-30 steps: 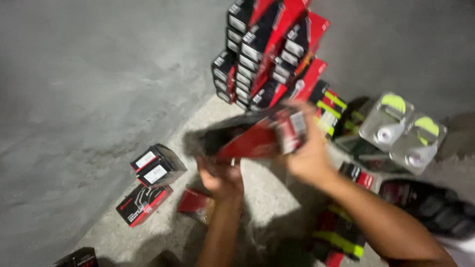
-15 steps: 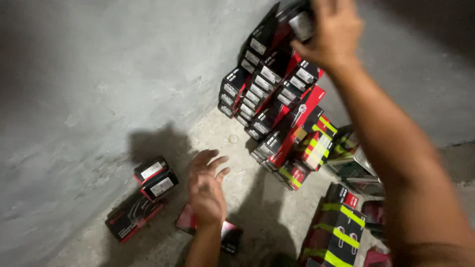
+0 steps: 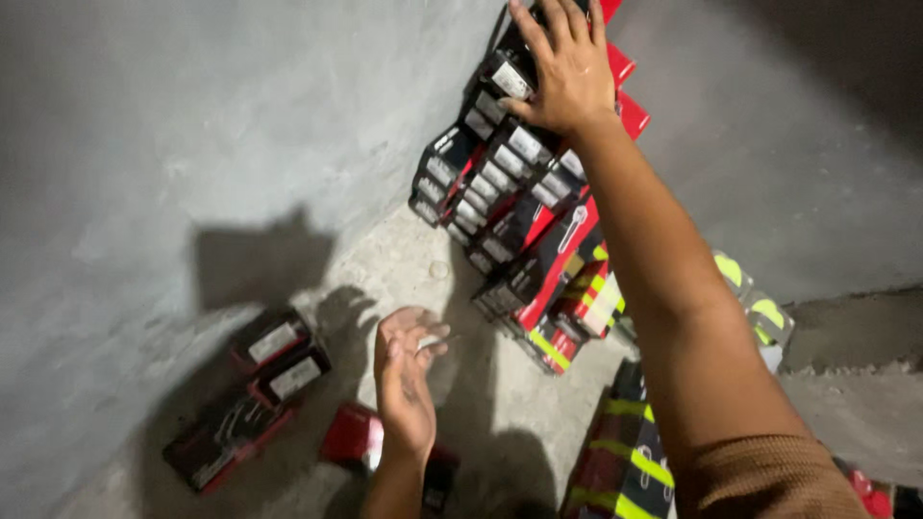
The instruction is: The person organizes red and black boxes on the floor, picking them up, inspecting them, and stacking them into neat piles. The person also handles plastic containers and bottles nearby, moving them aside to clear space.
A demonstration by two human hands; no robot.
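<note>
My right hand [image 3: 562,67] reaches up and lies flat with spread fingers on the top boxes of a tall stack of black and red boxes [image 3: 510,183] in the wall corner. My left hand [image 3: 406,370] hovers low over the concrete floor, palm up, fingers loosely apart, holding nothing. Just below it lies a red box [image 3: 351,437]. To its left, two small black and red boxes [image 3: 279,351] and a longer one [image 3: 223,437] lie on the floor.
Grey concrete walls [image 3: 192,125] meet behind the stack. Red boxes with yellow-green stripes [image 3: 577,308] lean at the stack's foot, and more striped boxes [image 3: 625,452] lie at the lower right. A raised concrete ledge [image 3: 856,327] runs on the right.
My right hand carried a black and red box up from the floor to the top of the stack and now rests flat there. My left hand stayed low and open.
</note>
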